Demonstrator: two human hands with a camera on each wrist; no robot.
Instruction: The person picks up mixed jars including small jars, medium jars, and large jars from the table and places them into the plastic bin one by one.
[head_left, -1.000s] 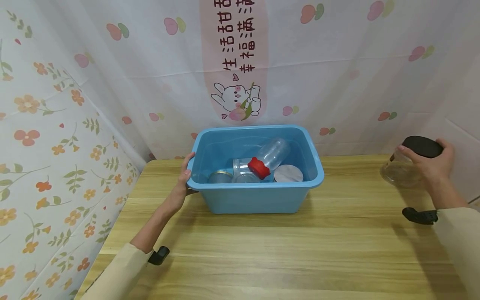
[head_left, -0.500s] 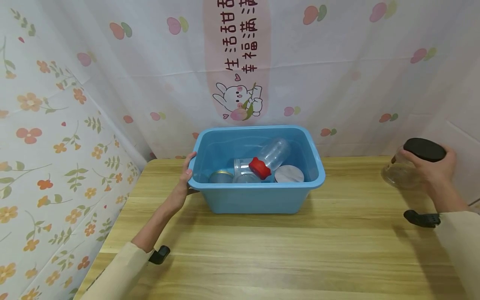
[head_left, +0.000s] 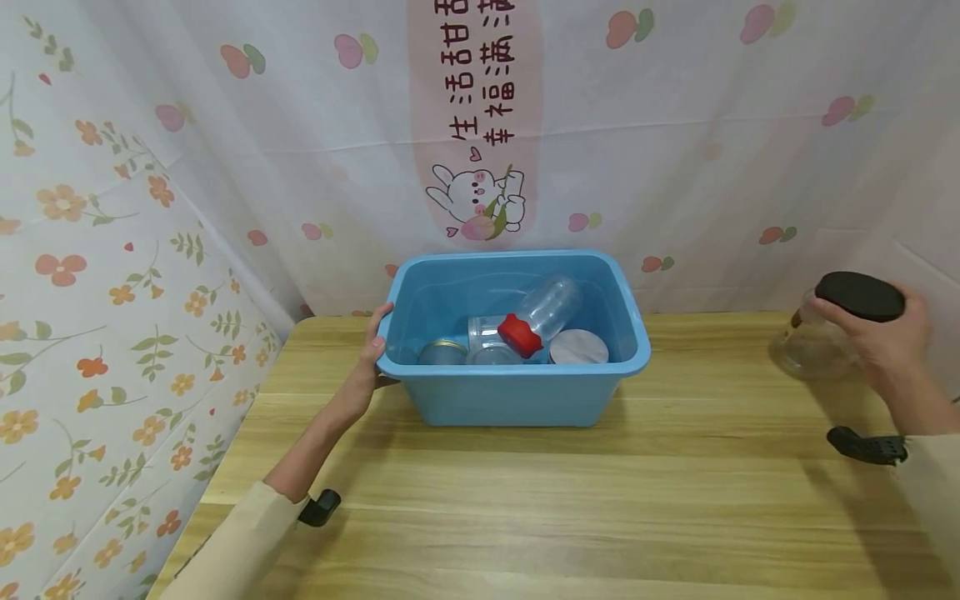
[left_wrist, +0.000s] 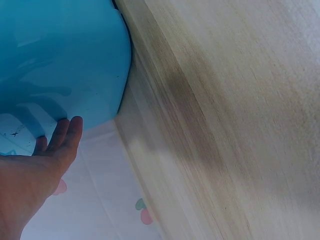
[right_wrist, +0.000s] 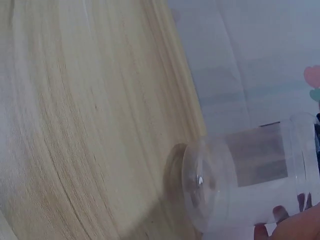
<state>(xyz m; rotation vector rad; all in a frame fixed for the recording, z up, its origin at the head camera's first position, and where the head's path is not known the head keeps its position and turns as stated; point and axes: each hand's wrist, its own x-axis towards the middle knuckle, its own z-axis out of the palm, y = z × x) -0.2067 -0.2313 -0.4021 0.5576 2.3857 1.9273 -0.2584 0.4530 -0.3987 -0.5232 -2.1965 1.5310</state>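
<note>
My left hand [head_left: 365,367] grips the left rim of a light blue plastic tub [head_left: 502,400]. In the left wrist view several fingers [left_wrist: 73,132] reach along the tub's outer wall. Over at the far right, my right hand [head_left: 888,342] holds a clear plastic jar [head_left: 806,346] around its black lid [head_left: 859,296]. The right wrist view shows the jar's base close to the tabletop; whether it touches, I cannot tell. Inside the tub lie a clear jar with a red lid [head_left: 520,335], one with a pale round lid [head_left: 578,347], and further clear jars [head_left: 442,353].
The tub stands on a wooden table [head_left: 525,517] near its back edge. A printed white curtain [head_left: 675,167] hangs behind, and a flowered cloth [head_left: 112,333] hangs on the left. Black wrist straps [head_left: 866,446] show at both sleeves.
My right hand, with the jar, has shifted slightly to the right. The left hand stays at the tub's rim, and the tub and its contents look unmoved.
</note>
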